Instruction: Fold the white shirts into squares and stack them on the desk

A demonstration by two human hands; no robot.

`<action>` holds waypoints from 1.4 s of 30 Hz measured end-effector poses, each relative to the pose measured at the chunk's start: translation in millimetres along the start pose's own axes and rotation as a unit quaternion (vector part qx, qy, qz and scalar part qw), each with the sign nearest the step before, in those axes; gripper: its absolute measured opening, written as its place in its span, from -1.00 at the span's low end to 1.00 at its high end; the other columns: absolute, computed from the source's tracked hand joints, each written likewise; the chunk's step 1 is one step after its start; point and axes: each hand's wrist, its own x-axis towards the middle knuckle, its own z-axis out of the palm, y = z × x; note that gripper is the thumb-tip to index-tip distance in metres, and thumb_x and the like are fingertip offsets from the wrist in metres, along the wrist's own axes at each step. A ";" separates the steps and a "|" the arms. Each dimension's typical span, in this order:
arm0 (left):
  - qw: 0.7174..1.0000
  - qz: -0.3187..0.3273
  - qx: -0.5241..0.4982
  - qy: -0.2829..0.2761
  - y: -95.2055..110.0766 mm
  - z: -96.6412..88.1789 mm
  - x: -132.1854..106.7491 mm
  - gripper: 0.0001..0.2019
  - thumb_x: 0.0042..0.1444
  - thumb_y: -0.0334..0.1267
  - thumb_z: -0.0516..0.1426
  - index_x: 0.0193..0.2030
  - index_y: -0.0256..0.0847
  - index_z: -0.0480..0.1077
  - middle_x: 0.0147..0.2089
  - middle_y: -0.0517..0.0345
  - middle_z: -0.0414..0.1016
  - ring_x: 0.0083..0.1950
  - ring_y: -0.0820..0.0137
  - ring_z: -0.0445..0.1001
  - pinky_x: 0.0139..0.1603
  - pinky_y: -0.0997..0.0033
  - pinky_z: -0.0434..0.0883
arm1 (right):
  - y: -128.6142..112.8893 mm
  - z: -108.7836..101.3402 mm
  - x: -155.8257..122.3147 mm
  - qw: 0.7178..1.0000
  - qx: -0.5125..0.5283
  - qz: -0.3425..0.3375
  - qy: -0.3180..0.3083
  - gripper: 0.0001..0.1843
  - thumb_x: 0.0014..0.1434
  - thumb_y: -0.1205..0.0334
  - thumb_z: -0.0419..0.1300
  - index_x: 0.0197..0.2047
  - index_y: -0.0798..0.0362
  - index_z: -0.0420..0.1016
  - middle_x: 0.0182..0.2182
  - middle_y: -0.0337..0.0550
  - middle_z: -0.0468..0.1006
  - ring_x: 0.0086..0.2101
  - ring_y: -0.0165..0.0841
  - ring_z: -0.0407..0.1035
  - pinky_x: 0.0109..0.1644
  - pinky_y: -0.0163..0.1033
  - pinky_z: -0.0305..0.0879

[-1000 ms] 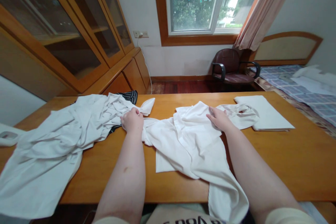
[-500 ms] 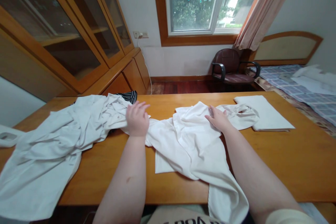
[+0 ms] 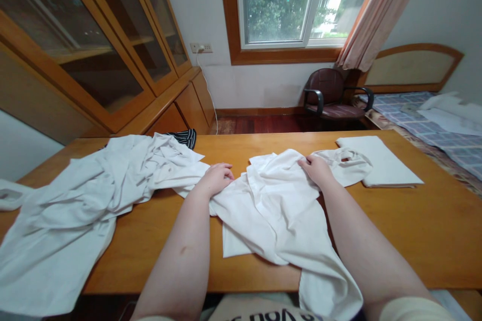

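A crumpled white shirt [image 3: 278,205] lies on the table before me, its lower part hanging over the near edge. At its left side, where a sleeve leads off, my left hand [image 3: 217,179] is closed on the cloth with curled fingers. My right hand [image 3: 318,170] pinches the fabric at the upper right, close to the other sleeve [image 3: 348,168]. Left of my left hand is a heap of white garments [image 3: 94,190], which meets the shirt's left sleeve.
A folded white cloth [image 3: 384,163] lies at the table's right, under the end of the sleeve. Black striped fabric [image 3: 186,138] shows behind the heap. A white object [image 3: 13,194] sits at the left edge. Beyond the wooden table [image 3: 406,230] stand a chair [image 3: 327,93] and a bed.
My left hand has come down and to the right, from open above the sleeve to closed on the shirt. My right hand's fingers have drawn together on the cloth, and the shirt has shifted slightly.
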 end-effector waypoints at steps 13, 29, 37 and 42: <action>0.998 -0.049 0.013 -0.041 4.6 -6.4 -6.8 -0.88 -0.01 -0.25 0.10 -0.40 -0.08 0.48 -0.32 0.20 0.55 -0.24 0.33 0.45 -0.21 0.40 0.32 | -2.3 -7.0 -2.2 0.999 0.034 0.037 -0.005 -0.74 0.13 0.10 0.04 -0.36 0.02 0.50 -0.46 -0.16 0.52 -0.41 -0.34 0.31 -0.38 -0.31 0.05; 0.930 -0.232 -0.021 0.285 -19.1 -9.4 -1.4 -0.82 0.19 -0.24 -0.02 -0.27 -0.22 0.37 -0.22 -0.04 0.44 -0.13 0.24 0.41 -0.06 0.26 0.35 | 6.2 -9.9 -0.8 0.991 0.047 0.100 0.074 -0.62 0.08 0.20 0.03 -0.11 0.06 0.56 -0.28 0.00 0.59 -0.26 -0.20 0.41 -0.22 -0.23 0.22; 0.916 -0.282 0.055 0.279 -10.6 -9.5 -11.0 -0.75 0.15 -0.25 0.02 -0.09 -0.21 0.43 -0.09 -0.15 0.42 -0.07 0.08 0.41 -0.06 0.09 0.35 | 5.8 -8.7 -1.4 0.992 -0.012 0.115 0.053 -0.68 0.09 0.18 0.03 -0.19 0.04 0.56 -0.33 0.01 0.58 -0.26 -0.16 0.42 -0.19 -0.17 0.24; 0.952 -0.104 0.103 0.267 10.1 -6.3 -5.3 -0.67 0.18 -0.20 0.03 0.06 -0.18 0.38 0.20 -0.07 0.30 0.22 0.13 0.22 0.26 0.13 0.11 | 2.4 -3.8 -2.3 0.993 0.003 -0.013 0.117 -0.60 0.08 0.24 0.07 -0.01 0.11 0.47 -0.06 0.08 0.49 -0.03 -0.14 0.34 0.06 -0.11 0.21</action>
